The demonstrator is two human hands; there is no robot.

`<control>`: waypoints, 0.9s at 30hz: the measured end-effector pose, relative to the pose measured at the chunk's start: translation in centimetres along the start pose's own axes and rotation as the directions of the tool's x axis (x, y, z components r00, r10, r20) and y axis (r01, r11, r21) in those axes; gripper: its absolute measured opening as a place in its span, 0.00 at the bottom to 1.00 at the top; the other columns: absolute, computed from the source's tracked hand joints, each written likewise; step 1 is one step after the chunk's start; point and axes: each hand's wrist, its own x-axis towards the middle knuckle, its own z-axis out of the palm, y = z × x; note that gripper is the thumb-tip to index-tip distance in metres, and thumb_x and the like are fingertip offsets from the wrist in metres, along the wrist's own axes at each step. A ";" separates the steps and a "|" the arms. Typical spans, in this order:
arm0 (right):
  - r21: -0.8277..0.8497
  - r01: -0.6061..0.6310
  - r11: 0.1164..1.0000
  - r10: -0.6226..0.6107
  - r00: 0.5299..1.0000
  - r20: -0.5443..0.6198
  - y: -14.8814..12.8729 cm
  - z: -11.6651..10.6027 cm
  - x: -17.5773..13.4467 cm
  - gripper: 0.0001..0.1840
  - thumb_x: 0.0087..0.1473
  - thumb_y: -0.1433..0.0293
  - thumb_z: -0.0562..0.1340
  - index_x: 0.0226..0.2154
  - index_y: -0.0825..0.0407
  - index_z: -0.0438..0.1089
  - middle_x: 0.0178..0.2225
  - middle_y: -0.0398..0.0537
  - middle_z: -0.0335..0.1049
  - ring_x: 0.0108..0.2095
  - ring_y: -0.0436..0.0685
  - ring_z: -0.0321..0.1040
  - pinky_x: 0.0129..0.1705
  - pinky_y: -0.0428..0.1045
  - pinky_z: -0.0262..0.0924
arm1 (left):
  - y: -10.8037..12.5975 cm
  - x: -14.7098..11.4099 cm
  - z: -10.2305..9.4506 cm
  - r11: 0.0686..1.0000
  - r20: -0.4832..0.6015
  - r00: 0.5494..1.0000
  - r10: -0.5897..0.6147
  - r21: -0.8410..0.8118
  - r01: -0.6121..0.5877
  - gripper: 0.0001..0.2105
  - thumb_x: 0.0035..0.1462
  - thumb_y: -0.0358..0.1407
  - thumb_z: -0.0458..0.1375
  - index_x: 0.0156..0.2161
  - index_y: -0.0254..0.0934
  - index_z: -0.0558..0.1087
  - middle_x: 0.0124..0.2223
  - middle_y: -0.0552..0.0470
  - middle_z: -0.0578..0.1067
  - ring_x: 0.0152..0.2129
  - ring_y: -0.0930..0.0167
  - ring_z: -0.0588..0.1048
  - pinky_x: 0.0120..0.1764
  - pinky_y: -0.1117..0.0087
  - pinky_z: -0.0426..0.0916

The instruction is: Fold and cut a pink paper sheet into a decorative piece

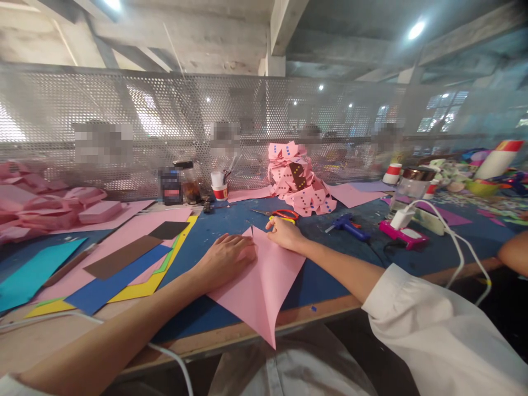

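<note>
A pink sheet (264, 275) lies at the table's front edge, its right half bowed up and its near corner sticking out past the edge. On its left half rests my left hand (231, 257), open, palm down with the fingers stretched forward. My right hand (284, 234) is closed at the sheet's far right edge, with the fingers curled over it; the fingertips are partly hidden. Just behind that hand lie scissors (285, 213) with red and yellow handles, their blades pointing left. To the right, a blue glue gun (350, 226) lies on the blue table mat (330, 278).
Left are coloured sheets (127, 256) and piled pink pieces (53, 206). Behind stand a stack of dotted pink pieces (295, 179), a paper cup (219, 186) and a jar (190, 184). Right, a white plug (402, 217) with a cable sits on a magenta power strip (406, 236).
</note>
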 end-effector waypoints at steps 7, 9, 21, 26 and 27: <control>0.009 0.011 1.000 -0.011 1.000 -0.006 -0.1 -0.6 0.1 0.14 0.55 0.64 0.64 0.45 0.50 0.71 0.36 0.43 0.75 0.35 0.52 0.71 0.34 0.46 0.57 | 0.0 -0.1 -0.3 1.000 0.004 1.000 -0.004 -0.004 0.004 0.16 0.68 0.44 0.52 0.57 0.45 0.69 0.62 0.51 0.73 0.58 0.62 0.72 0.63 0.52 0.59; 0.003 0.011 1.000 -0.011 1.000 -0.009 -0.1 -0.9 0.0 0.16 0.56 0.61 0.64 0.46 0.51 0.71 0.35 0.44 0.75 0.34 0.53 0.70 0.34 0.46 0.57 | -0.1 -0.1 -0.3 1.000 0.005 1.000 -0.006 -0.005 0.006 0.17 0.68 0.45 0.52 0.57 0.46 0.69 0.62 0.51 0.73 0.58 0.62 0.71 0.63 0.51 0.57; -0.019 -0.015 1.000 0.016 1.000 0.024 0.2 -1.0 -0.1 0.16 0.52 0.64 0.66 0.44 0.48 0.71 0.36 0.42 0.76 0.34 0.53 0.71 0.33 0.46 0.55 | -0.8 0.0 0.0 0.999 0.006 1.000 -0.028 -0.018 0.028 0.19 0.67 0.49 0.51 0.58 0.46 0.70 0.62 0.51 0.73 0.61 0.60 0.68 0.66 0.48 0.53; -0.027 -0.012 1.000 0.013 0.999 0.032 0.1 -1.0 -0.2 0.15 0.51 0.66 0.66 0.44 0.48 0.72 0.38 0.43 0.76 0.36 0.54 0.71 0.34 0.46 0.56 | -0.7 0.0 0.0 0.999 0.009 0.999 -0.035 -0.020 0.035 0.20 0.67 0.50 0.52 0.58 0.45 0.70 0.62 0.49 0.73 0.59 0.60 0.70 0.65 0.49 0.54; -0.028 -0.010 1.000 0.011 0.999 0.035 0.0 -1.0 -0.2 0.15 0.51 0.66 0.66 0.43 0.48 0.72 0.38 0.43 0.76 0.36 0.54 0.71 0.34 0.46 0.56 | -0.7 0.0 -0.1 0.999 0.009 0.999 -0.036 -0.021 0.036 0.20 0.67 0.50 0.51 0.58 0.45 0.70 0.62 0.49 0.73 0.59 0.60 0.71 0.65 0.49 0.55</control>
